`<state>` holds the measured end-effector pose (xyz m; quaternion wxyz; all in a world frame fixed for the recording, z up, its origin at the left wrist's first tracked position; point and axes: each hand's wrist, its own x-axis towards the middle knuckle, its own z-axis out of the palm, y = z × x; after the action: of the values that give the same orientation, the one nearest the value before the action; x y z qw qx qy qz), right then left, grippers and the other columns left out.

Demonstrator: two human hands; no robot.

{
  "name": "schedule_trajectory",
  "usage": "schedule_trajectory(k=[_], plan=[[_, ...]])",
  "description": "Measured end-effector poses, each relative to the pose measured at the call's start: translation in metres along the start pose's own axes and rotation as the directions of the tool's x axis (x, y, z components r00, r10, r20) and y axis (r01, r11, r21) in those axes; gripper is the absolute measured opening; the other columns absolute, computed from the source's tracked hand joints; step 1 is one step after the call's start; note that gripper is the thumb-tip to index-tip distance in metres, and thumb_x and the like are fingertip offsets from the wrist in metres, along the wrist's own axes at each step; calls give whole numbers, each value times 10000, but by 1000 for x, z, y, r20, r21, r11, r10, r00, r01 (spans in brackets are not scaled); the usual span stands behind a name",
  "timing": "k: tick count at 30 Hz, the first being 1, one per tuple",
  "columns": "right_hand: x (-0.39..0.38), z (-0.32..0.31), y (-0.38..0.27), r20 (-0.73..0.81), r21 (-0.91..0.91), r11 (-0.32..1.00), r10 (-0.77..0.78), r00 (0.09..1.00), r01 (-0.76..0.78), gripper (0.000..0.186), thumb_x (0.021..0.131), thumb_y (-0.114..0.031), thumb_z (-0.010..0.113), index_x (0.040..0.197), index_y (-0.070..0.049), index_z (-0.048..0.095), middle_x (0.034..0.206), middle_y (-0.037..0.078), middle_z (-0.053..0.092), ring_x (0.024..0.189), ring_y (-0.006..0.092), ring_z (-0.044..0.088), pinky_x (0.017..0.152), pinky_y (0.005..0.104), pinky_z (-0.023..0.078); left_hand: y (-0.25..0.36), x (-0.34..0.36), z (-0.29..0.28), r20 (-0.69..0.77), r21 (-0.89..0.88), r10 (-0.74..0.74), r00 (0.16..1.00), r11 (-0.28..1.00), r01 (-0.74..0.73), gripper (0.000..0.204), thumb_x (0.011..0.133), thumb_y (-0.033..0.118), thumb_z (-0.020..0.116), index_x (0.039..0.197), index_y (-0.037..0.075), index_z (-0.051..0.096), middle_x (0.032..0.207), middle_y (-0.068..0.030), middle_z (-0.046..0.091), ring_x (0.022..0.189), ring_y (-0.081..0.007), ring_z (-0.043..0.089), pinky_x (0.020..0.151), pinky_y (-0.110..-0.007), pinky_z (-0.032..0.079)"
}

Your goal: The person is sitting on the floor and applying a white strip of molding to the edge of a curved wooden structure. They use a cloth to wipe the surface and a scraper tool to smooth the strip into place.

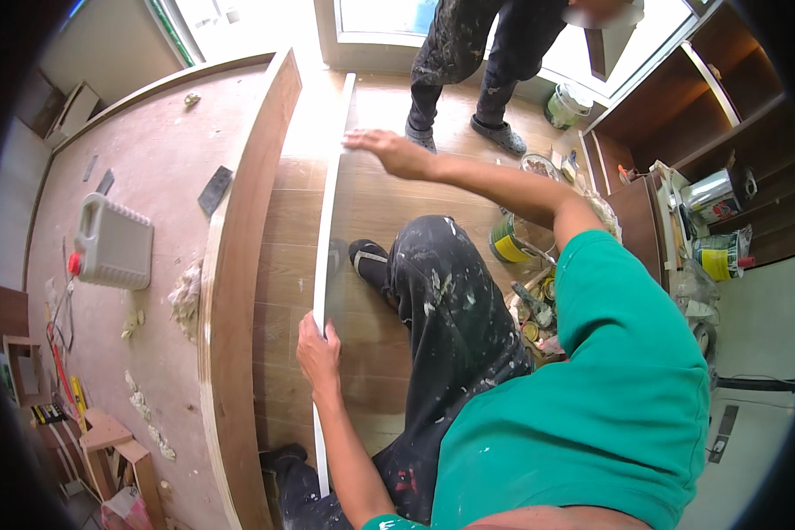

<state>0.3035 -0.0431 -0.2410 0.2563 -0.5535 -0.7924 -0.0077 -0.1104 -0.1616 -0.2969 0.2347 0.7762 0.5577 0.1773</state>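
A long, narrow white strip (329,212) runs lengthwise in front of me over the wood-look floor. A faint glossy, see-through band shows along its right side; I cannot tell whether it belongs to the strip. My left hand (319,355) grips the strip at its nearer part, thumb on the right side and fingers on the left. Farther up, my right hand (396,153) is stretched flat with its fingertips at the strip's right edge. Whether they touch it is unclear.
Left of me a workbench (252,185) carries a grey jug (115,241), a dark scraper blade (215,190) and a crumpled rag (185,299). Another person's legs (486,66) stand ahead. Paint cans (514,238) and clutter lie at right, beside brown shelves (671,97).
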Motion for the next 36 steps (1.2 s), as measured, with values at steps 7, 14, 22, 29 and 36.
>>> schedule_trajectory(k=[7,14,22,29,36], plan=[[-19,84,-44,151,31,956,-295,944,293,721,989,29,490,1653,-175,298,1702,85,329,1570,231,320,1336,465,209,10,3,-4,70,42,-87,994,996,84,273,1014,147,621,1260,30,610,1164,-228,704,1002,-467,680,830,-531,552],[17,120,37,-33,-80,978,-198,980,195,651,988,100,426,1600,-117,387,1645,104,411,1524,242,398,1311,467,279,17,4,-9,108,12,-146,983,989,145,314,999,111,642,1300,27,604,1149,-228,711,1007,-445,693,828,-506,553],[92,103,186,-272,-346,932,7,962,-105,544,995,78,391,1520,-21,493,1582,185,500,1451,322,509,1269,451,363,18,8,-5,80,31,-98,992,995,96,310,990,99,656,1288,24,608,1124,-220,723,978,-437,707,802,-492,563],[40,134,93,-143,-182,970,-190,971,163,460,1022,58,441,1459,-7,564,1490,211,582,1403,338,557,1219,485,430,14,0,-5,74,73,-133,988,989,127,328,974,89,671,1289,18,611,1131,-224,723,979,-440,709,804,-495,564],[87,86,204,-204,-412,894,99,974,-177,514,1025,79,391,1527,4,477,1614,218,433,1496,320,443,1276,436,349,27,5,2,73,52,-83,994,996,79,351,963,86,685,1299,17,611,1137,-225,726,985,-444,707,819,-494,562]])
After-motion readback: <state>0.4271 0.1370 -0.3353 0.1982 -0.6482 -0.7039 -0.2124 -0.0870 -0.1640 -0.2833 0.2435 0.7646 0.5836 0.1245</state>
